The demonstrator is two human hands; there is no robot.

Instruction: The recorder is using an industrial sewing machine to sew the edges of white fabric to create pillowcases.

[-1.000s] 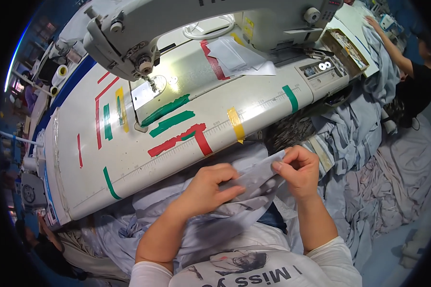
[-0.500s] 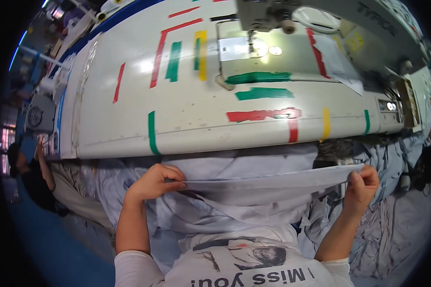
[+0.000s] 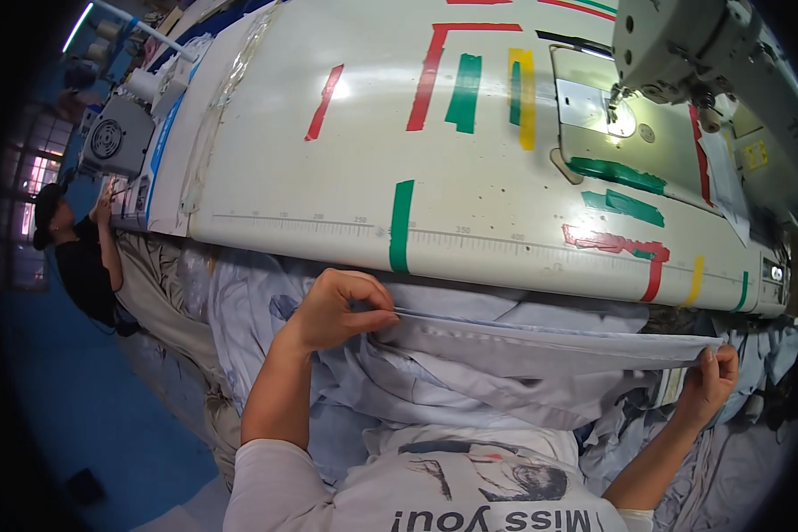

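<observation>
A pale grey-blue fabric piece (image 3: 541,344) is stretched between my hands, below the sewing table's front edge. Its upper edge runs nearly straight from one hand to the other. My left hand (image 3: 341,309) pinches one end between thumb and fingertips. The opposite end is gripped by my right hand (image 3: 716,377), close to the table's right part. Below the stretched edge the cloth hangs in loose folds over my lap. Whether it joins the larger heap of light fabric (image 3: 257,310) beneath I cannot tell.
The white sewing table (image 3: 328,191) bears strips of red, green, yellow and black tape. A sewing machine head (image 3: 683,53) stands over its needle plate at the right. Cloth piles (image 3: 745,461) lie at my right. Another person (image 3: 80,257) works at the far left beside a grey motor box (image 3: 115,137).
The view has turned left, so the table and machine appear shifted rightward. Both hands still hold the fabric stretched between them, its right end now lower in the picture.
</observation>
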